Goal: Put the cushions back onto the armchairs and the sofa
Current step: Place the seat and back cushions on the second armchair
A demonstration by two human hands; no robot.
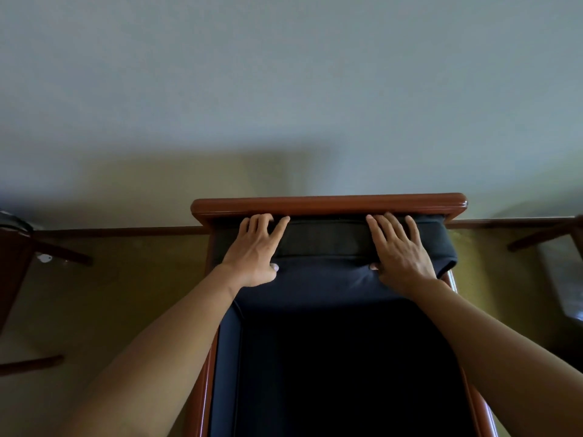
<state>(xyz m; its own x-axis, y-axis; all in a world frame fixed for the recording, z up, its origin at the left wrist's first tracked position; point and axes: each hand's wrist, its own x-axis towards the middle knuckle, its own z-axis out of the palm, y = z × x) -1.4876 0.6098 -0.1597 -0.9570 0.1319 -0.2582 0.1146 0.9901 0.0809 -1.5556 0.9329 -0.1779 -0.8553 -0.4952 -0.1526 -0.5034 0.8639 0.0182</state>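
Both hands, left hand [255,247] and right hand [399,247], lie spread, pressing the dark back cushion [331,266] under the armchair [328,203] top rail; even pressure should seat it squarely.

The reddish-brown armchair frame [328,203] is polished wood, smooth and glossy along its far top rail. The dark navy back cushion [325,279] is matt woven cloth, dimpled softly. The pale wall [284,89] looks flat and matt. The ochre floor [126,294] shows a dull sheen.
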